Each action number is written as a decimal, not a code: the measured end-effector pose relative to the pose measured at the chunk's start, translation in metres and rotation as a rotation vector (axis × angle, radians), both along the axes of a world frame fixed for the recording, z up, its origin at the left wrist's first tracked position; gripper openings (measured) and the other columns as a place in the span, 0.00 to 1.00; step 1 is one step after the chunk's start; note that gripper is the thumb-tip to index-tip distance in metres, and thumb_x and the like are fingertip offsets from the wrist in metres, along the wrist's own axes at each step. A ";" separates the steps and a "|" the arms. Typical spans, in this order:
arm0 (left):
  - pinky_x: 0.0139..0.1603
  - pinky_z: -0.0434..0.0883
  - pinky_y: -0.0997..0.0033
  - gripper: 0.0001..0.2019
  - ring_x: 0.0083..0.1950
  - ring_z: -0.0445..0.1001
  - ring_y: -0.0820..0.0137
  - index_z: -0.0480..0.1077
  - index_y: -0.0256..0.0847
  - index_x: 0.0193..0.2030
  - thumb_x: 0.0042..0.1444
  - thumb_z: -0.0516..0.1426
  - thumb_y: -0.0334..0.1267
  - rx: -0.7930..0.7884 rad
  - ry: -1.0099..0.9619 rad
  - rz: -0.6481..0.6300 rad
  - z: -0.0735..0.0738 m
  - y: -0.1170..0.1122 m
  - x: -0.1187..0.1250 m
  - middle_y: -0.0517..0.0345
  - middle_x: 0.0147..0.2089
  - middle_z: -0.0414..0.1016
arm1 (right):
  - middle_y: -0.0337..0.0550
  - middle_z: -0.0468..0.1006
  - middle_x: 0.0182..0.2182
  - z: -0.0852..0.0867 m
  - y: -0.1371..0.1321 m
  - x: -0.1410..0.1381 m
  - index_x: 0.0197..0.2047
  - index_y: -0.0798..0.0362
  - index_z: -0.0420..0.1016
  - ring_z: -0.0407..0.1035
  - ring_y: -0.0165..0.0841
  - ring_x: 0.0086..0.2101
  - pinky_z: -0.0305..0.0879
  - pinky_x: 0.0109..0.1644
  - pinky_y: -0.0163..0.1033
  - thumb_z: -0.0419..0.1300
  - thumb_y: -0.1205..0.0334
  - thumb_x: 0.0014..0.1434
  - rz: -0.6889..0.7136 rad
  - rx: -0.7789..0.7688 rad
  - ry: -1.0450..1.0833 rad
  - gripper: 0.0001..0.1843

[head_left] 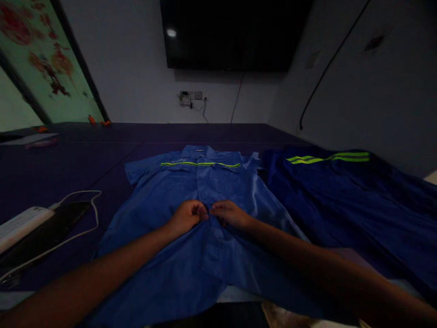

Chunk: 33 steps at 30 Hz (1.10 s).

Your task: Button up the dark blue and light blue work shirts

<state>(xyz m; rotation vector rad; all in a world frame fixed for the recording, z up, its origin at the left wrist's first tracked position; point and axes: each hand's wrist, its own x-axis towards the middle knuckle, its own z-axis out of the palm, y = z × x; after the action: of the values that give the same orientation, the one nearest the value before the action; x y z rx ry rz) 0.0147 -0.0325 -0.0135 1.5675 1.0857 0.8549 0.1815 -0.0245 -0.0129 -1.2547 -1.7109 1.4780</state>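
A light blue short-sleeved work shirt point(191, 182) with a yellow-green reflective stripe across the chest lies flat, collar away from me, on a dark purple surface point(68, 159). My left hand point(186, 216) and my right hand point(228, 213) meet at the shirt's front placket, near its middle. Both hands have their fingers curled and pinched together on the fabric at the button line. What sits between the fingertips is too small and dark to make out beyond the cloth itself.
A darker blue garment point(341, 196) with yellow-green stripes lies to the right, touching the shirt. At the left are a white power strip point(20, 223), its white cable point(92, 205) and a dark flat device point(54, 228). A black screen point(232, 32) hangs on the far wall.
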 end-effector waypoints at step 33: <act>0.32 0.67 0.75 0.09 0.29 0.70 0.74 0.70 0.35 0.32 0.41 0.57 0.31 0.101 0.112 -0.105 0.012 -0.015 -0.011 0.59 0.27 0.72 | 0.33 0.64 0.15 0.009 -0.028 0.015 0.23 0.57 0.69 0.57 0.22 0.18 0.51 0.20 0.28 0.58 0.56 0.50 0.183 0.349 -0.119 0.13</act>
<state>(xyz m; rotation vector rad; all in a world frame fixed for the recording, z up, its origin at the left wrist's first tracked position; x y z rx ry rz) 0.0034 -0.0472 -0.0017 1.7592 1.0422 0.7687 0.1966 -0.0526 -0.0036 -1.0394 -2.1014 1.1507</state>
